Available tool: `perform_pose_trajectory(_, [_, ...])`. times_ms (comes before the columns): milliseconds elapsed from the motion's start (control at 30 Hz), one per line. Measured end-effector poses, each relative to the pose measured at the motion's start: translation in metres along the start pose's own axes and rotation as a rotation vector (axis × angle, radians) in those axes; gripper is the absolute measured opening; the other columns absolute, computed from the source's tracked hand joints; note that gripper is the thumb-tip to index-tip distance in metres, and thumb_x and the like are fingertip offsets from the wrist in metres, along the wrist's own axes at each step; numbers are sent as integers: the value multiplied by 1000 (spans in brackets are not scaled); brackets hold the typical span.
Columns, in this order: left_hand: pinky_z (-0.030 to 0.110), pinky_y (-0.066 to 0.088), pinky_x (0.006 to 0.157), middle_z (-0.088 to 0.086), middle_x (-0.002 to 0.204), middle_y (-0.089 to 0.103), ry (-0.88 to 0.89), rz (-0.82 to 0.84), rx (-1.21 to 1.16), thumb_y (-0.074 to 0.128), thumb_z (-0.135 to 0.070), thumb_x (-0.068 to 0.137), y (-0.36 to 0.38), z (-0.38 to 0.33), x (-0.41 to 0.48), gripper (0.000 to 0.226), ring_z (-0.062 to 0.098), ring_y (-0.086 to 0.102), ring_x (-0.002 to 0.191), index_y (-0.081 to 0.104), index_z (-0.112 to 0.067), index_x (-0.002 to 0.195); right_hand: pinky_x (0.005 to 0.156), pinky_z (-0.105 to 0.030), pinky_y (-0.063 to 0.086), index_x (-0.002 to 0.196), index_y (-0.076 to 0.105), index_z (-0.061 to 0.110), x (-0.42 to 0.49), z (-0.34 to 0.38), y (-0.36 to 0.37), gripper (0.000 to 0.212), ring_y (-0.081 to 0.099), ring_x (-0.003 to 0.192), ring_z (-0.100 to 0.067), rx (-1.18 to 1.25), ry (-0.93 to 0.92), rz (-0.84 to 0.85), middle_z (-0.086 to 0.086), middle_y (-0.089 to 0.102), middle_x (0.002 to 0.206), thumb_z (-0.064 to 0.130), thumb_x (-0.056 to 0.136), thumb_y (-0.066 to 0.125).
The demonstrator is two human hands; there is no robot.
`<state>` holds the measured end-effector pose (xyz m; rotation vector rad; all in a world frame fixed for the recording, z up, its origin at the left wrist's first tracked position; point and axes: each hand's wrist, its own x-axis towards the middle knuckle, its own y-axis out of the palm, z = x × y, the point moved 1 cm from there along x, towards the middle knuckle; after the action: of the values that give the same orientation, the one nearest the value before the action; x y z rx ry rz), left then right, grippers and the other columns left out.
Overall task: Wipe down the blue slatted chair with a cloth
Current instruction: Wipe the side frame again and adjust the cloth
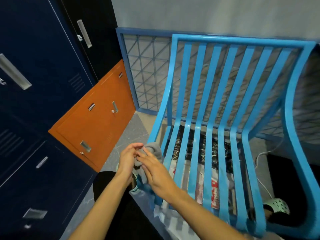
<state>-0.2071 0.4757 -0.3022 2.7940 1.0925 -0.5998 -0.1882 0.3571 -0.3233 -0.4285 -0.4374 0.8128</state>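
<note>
The blue slatted chair (223,108) fills the right half of the head view, its curved slats running from the backrest down into the seat. A grey cloth (155,150) is bunched at the seat's left side rail, near the front. My left hand (128,158) curls its fingers round the cloth from the left. My right hand (154,172) lies over the cloth from the right with fairly straight fingers, and its thumb is hidden. A fold of the cloth hangs down under my right hand.
Dark blue lockers (34,84) and an orange locker door (97,122) stand close on the left. A blue mesh panel (147,70) leans on the wall behind the chair. Printed bags (199,153) lie under the seat. A white cable (259,156) and a perforated shoe (278,206) are at the right.
</note>
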Motion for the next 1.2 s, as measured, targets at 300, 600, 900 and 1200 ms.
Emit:
perform_pose_trajectory(300, [27,52,78,-4,97,70,316,-61,91,46,8,89,2,12,-54,37,12,65,95,71,-18,96,90,-40,51,103,67,17,-43,-19,-31,32,65,103,-23,686,497,-477,-4,70,103,14,105,35])
perform_pose_trajectory(600, [28,47,89,-8,120,63,-33,141,227,60,-11,92,66,75,-91,39,11,59,111,54,-25,128,96,-45,49,111,65,-5,-66,-60,-81,28,65,102,-32,1089,829,-473,-24,68,109,6,99,42])
perform_pose_trajectory(900, [7,49,69,-21,96,68,63,-35,379,59,-4,86,95,80,-91,48,-4,64,78,62,-33,124,90,-42,54,111,67,12,-49,-72,-90,32,68,100,-28,720,658,-163,-16,71,105,14,105,36])
perform_pose_trajectory(1200, [39,60,64,12,81,72,-208,62,86,46,-23,100,76,86,-64,32,24,69,74,71,-11,84,106,-27,42,136,51,36,-81,-73,-69,34,52,122,2,347,421,83,14,58,132,33,103,41])
